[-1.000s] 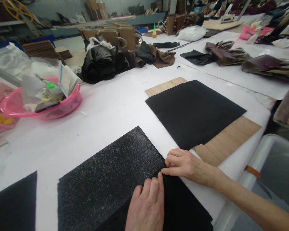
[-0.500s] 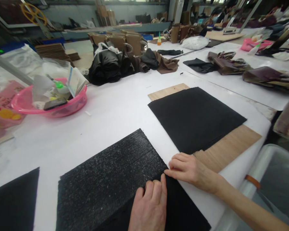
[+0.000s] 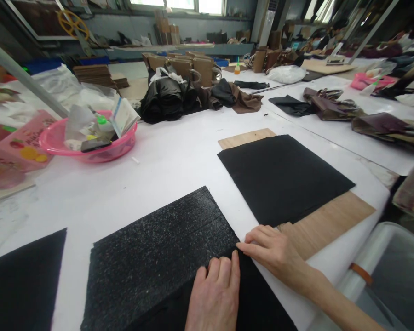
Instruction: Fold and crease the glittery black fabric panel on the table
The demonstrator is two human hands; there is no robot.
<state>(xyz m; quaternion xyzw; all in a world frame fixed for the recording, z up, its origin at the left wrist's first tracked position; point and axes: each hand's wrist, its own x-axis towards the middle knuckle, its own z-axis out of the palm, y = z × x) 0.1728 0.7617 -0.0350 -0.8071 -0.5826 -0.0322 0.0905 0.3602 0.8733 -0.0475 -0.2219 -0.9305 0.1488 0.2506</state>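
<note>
The left hand point(image 3: 214, 292) and right hand point(image 3: 274, 250) set bent fingers at the thin matte-black sheet point(image 3: 255, 299), which overlaps the speckled black rectangular panel point(image 3: 152, 239); any pinch cannot be told. Even pressure should keep edges aligned.

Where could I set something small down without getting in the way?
The widest bare patch of white tabletop lies between the pink basin, the speckled black sheet and the black square. A narrow bare strip runs between the speckled sheet and the leftmost black sheet. It's crowded around the left hand and right hand, and by the black bundle.
</note>
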